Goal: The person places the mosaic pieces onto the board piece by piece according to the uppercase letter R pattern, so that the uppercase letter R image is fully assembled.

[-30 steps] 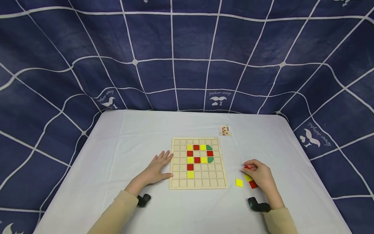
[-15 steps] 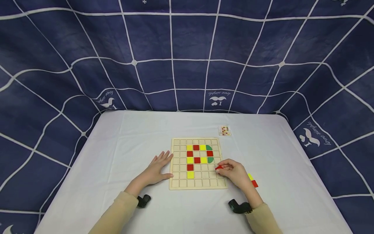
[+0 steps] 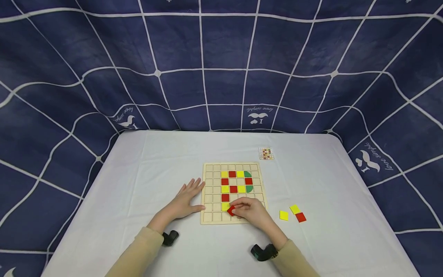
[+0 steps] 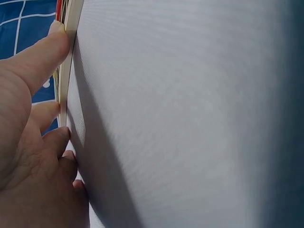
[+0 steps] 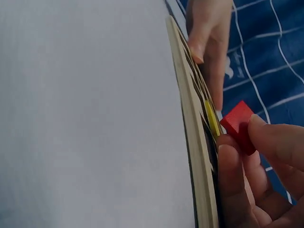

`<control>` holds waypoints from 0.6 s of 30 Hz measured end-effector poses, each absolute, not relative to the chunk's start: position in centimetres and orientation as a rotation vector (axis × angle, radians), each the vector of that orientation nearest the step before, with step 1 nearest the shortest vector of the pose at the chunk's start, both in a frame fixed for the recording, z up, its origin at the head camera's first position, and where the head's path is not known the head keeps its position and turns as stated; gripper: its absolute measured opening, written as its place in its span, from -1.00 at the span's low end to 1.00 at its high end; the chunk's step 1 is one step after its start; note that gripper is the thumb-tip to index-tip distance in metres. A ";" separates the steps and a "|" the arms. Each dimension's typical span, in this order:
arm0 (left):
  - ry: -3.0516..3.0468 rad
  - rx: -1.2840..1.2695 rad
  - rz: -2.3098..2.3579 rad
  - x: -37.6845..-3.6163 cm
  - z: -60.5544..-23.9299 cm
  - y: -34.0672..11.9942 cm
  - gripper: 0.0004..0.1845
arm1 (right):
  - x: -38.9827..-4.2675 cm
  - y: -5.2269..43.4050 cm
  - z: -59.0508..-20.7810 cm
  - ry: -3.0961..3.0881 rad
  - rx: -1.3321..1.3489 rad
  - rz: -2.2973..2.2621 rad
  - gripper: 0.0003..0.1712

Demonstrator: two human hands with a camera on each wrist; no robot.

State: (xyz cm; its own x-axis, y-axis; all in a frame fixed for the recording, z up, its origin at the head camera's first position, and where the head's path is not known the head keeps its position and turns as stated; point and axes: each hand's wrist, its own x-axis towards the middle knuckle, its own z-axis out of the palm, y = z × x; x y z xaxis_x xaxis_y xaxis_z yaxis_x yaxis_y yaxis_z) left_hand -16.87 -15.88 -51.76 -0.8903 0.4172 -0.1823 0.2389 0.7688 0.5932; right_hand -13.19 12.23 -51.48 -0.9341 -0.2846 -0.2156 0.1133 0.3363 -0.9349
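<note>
A wooden grid board [image 3: 211, 217] lies on the white table, with red, yellow and green tiles set in some of its squares. My left hand [image 3: 185, 202] rests at the board's left edge, fingers spread; in the left wrist view its thumb [image 4: 45, 54] touches the board's rim. Over the lower part of the board, my right hand [image 3: 252, 211] pinches a red square tile [image 5: 237, 121] between thumb and fingers. That tile is tilted, just right of the lowest yellow tile [image 3: 225, 207]. Some squares under the right hand are hidden.
Right of the board lie two loose yellow tiles [image 3: 283, 215] and a loose red tile [image 3: 300, 217]. A small printed pattern card [image 3: 266, 153] is behind the board. A dark blue curtain with white lines rises behind the table.
My right hand has carried the red tile leftward from the loose tiles to above the board's lower part. The left hand has stayed in place at the board's edge.
</note>
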 end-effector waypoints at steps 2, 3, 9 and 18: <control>2.661 0.506 0.832 -16.9 -51.8 -15.9 -0.04 | -13.0 11.7 -51.4 2.322 -0.197 -1.580 -0.78; 2.662 0.503 0.831 -16.9 -51.8 -15.9 -0.04 | -12.9 11.4 -51.4 2.363 -0.223 -1.547 -0.79; 2.670 0.491 0.822 -16.9 -51.8 -15.7 -0.04 | -12.4 10.5 -50.8 2.564 -0.414 -1.359 -0.81; 2.668 0.495 0.822 -16.9 -51.7 -15.8 -0.04 | -12.5 9.9 -50.8 2.643 -0.525 -1.174 -0.79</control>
State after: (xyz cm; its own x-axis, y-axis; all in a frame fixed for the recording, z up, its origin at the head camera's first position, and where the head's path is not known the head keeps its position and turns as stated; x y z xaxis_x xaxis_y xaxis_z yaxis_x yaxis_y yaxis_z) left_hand -16.85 -15.79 -51.72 -0.8940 0.4081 -0.1849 0.2334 0.7764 0.5855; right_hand -12.52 9.90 -50.80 -0.9164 -0.3983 -0.0401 -0.2373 0.6212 -0.7468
